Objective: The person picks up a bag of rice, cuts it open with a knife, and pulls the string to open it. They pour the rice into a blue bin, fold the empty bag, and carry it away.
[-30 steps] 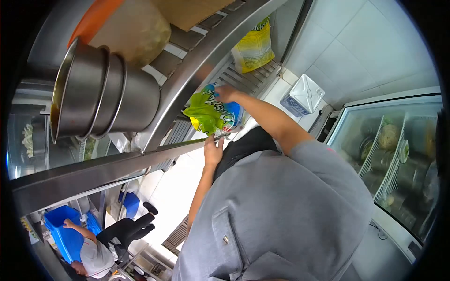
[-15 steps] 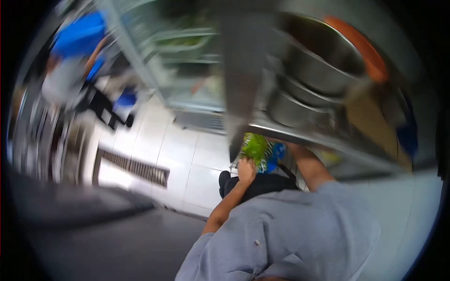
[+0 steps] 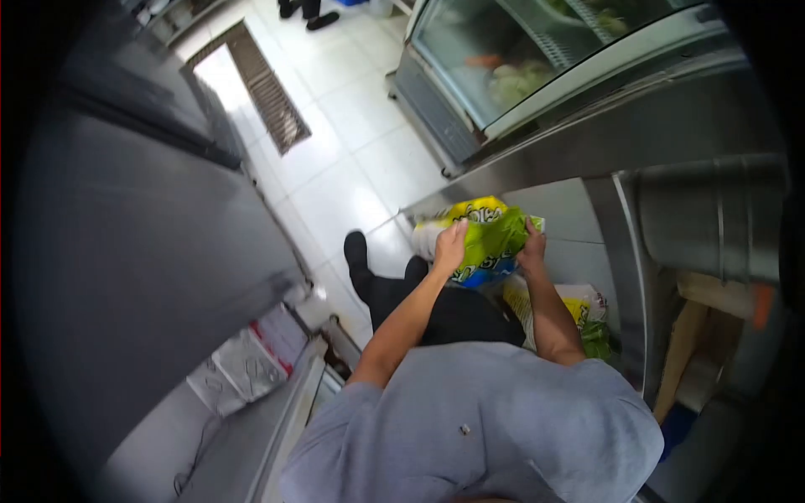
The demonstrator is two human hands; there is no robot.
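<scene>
Low in front of my legs is a printed plastic bag (image 3: 490,243), green with yellow and blue parts. My left hand (image 3: 451,245) is closed on its near left side, thumb on top. At the bag's right edge, my right hand (image 3: 532,245) grips the green plastic with its fingers curled. The bag's contents are hidden. A second printed bag (image 3: 579,310), white and yellow with some green, lies beside my right forearm, partly covered by it.
Metal pots (image 3: 704,218) stand on the steel shelf at right, near a cardboard box (image 3: 683,352). A glass-door fridge (image 3: 436,109) is ahead. A floor drain grate (image 3: 264,88) lies ahead left. Silver packets (image 3: 243,369) sit at lower left. Another person's feet (image 3: 310,15) show at the top.
My view has swung to the right and down. The bag now shows more fully between my hands, my right hand has come into sight, and the second bag is more visible.
</scene>
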